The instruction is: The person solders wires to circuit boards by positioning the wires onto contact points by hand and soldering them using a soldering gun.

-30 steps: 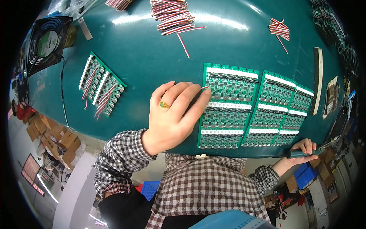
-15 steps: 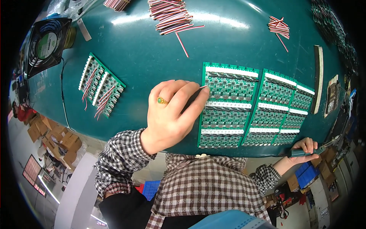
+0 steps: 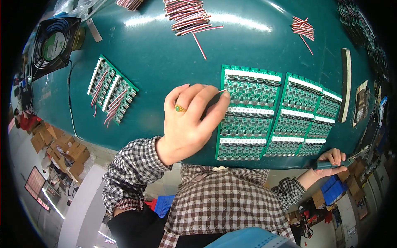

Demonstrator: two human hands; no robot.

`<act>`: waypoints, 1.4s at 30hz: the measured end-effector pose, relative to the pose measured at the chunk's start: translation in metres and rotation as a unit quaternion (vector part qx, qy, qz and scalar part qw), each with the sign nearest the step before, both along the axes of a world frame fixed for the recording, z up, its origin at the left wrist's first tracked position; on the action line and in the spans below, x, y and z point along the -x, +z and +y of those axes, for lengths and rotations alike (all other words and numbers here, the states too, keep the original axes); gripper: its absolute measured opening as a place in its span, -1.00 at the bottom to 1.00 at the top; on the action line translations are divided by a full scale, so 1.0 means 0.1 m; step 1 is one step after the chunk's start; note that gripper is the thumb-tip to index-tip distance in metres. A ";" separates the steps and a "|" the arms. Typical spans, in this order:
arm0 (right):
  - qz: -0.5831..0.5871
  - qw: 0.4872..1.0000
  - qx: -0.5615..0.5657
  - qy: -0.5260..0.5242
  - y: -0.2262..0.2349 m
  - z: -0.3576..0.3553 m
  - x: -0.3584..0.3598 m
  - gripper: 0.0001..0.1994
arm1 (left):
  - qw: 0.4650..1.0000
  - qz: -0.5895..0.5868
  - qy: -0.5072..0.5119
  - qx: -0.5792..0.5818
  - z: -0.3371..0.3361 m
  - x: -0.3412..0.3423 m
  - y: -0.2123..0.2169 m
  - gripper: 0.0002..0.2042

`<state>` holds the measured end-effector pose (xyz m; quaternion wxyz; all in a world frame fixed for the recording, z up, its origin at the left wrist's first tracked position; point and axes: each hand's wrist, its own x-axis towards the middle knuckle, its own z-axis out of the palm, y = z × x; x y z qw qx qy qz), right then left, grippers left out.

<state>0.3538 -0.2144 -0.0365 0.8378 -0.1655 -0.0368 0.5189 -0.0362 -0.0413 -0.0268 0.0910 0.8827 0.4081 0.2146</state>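
Observation:
My left hand [image 3: 188, 118] pinches the end of a short red-and-white wire [image 3: 222, 91] between thumb and forefinger. Its fingertips are at the left edge of a green circuit board panel [image 3: 248, 99] with white connector rows and dark wires. Whether the wire touches the board, I cannot tell. At the table's right front edge, my right hand [image 3: 331, 160] is closed round the dark green handle of a tool like a soldering iron [image 3: 324, 165]. Two more panels, a middle one [image 3: 292, 113] and a right one [image 3: 326, 108], lie beside the first.
A smaller board panel [image 3: 111, 89] with red-and-white wires lies at left, near a black fan [image 3: 53, 47]. Farther back are a large wire pile [image 3: 188, 16] and a smaller wire pile [image 3: 303, 29]. A long pale strip [image 3: 344, 84] lies right of the panels.
The whole view has shifted slightly. My left hand stays at the panel's left edge with the wire, its fingers little changed. My right hand keeps its hold on the tool.

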 end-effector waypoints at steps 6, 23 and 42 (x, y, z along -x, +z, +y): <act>-0.006 1.000 0.002 -0.003 0.00 0.00 0.00 -0.73 | 0.998 -0.027 0.002 0.047 0.01 0.02 0.00 -0.60; -0.005 1.000 -0.003 -0.001 -0.01 -0.01 0.00 -0.73 | 0.996 -0.041 -0.017 0.071 0.12 0.04 0.04 -0.61; -0.051 0.998 -0.019 0.028 0.00 -0.03 -0.10 -0.68 | 0.576 -0.579 0.108 0.567 0.28 0.24 0.67 -0.82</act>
